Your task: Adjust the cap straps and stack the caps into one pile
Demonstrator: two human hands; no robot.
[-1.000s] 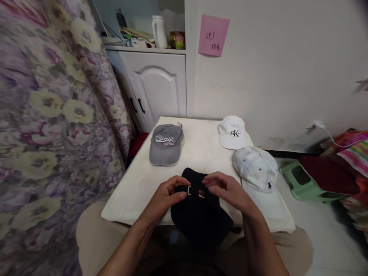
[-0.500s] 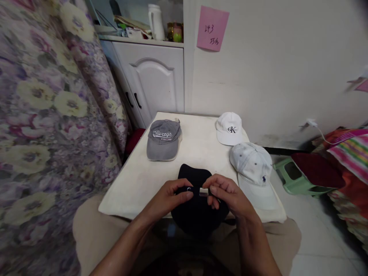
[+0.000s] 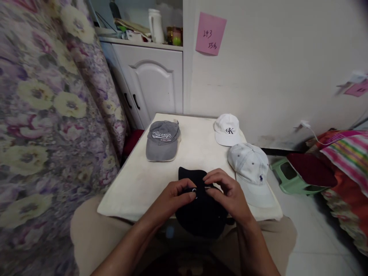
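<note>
Our right hand [image 3: 225, 189] has spread at the clasp [image 3: 208, 187], grip unclear; our left hand [image 3: 175, 197] pinches the black cap's [image 3: 201, 218] strap [image 3: 188, 189] at the table's [image 3: 129, 191] near edge. Adjusting it seemingly calls for aligning the ends.

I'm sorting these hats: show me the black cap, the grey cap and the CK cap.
Black cap [image 3: 202, 218]: head view, its lower part.
Grey cap [image 3: 161, 144]: head view, front, just below the lettering.
CK cap [image 3: 229, 130]: head view, the front lettering.
</note>
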